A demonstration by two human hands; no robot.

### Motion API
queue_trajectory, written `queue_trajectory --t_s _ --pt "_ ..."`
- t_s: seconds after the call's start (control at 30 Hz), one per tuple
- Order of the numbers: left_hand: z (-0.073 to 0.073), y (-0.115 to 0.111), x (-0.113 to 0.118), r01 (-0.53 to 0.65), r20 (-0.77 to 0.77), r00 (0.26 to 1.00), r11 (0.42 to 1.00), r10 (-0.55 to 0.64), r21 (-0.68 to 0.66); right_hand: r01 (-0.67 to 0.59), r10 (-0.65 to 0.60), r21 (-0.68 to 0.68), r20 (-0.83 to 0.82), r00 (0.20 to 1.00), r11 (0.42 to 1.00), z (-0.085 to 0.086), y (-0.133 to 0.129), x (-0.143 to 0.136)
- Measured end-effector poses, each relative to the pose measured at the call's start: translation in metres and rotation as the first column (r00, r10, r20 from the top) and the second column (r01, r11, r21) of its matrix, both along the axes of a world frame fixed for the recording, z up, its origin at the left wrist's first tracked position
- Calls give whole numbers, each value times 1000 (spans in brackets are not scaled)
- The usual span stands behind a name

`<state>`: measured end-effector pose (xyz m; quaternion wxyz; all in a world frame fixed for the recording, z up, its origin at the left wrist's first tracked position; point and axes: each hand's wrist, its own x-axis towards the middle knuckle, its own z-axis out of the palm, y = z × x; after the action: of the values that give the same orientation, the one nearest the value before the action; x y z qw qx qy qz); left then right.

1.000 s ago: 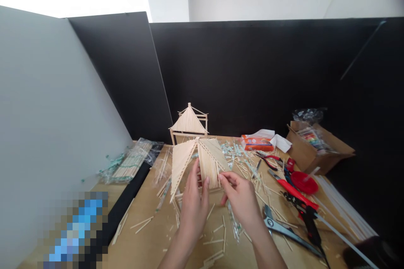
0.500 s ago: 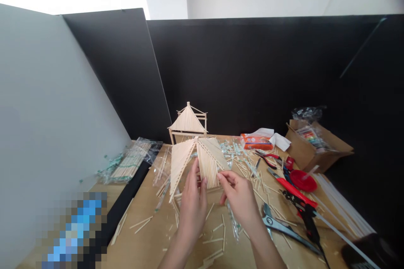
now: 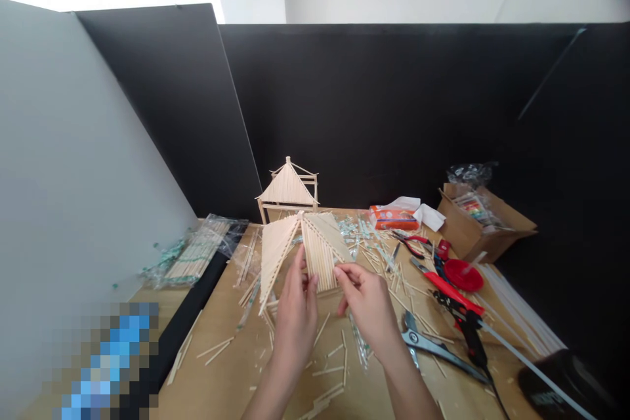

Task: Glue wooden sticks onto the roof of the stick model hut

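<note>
Hardly anything has moved over the past second: the bench has slid a little leftward as the wearer's head turned, while both hands keep their places on the model. From where I stand, the left hand is upright, thumb parted from the fingers along the left side of the front face; whether it grips or merely props, I can't tell. The right hand has thumb and forefinger pinched on a slim stick at that face's right edge.

The model stands at the middle of the wooden table. Its left slope and right slope look fully covered, their stick ends making a toothed ridge. The front face seems partly done: sticks run side by side through the middle, but a gap remains toward the left ridge.

Behind, a second model shows one smooth triangular slope above bare square-framed posts.

Farther out lie pale, splintery loose sticks, crinkled clear wrappers, a glossy plastic bag of sticks, a black glue gun, a round red dish and a creased cardboard box.
</note>
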<state>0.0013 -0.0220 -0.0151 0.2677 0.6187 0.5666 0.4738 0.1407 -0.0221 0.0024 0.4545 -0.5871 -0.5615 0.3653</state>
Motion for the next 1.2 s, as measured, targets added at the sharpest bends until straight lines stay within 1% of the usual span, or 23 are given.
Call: queue_trajectory --t_s 0.23,0.4,0.5,0.6,0.7,0.8,0.97,1.1,1.2 --pt "-2 4 0 3 -1 1000 1000 -3 3 16 -16 3 34 999 1000 -2 1 1" --pt "-1 3 -1 0 8 1000 1000 0 -20 37 -39 21 104 994 999 1 -4 1" --pt "-1 3 0 -3 6 1000 1000 3 -19 67 -81 97 148 986 993 2 -8 0" --pt "0 3 1 2 16 1000 1000 -2 -16 80 -131 232 213 968 969 2 -11 0" --pt "1 2 1 0 29 1000 1000 0 -10 27 -130 332 294 947 943 -1 -10 -1" --pt "1 2 0 1 26 1000 1000 -1 -9 -17 -117 372 335 935 928 -4 -9 -3" --pt "1 2 0 13 17 1000 1000 -14 15 -16 -114 364 333 936 931 -6 -7 -3" --pt "1 2 0 22 22 999 999 -23 24 -31 -76 314 323 943 949 -3 -7 -1" --pt "1 2 -1 32 28 999 999 -33 34 -55 -55 310 335 941 949 -1 -8 0"
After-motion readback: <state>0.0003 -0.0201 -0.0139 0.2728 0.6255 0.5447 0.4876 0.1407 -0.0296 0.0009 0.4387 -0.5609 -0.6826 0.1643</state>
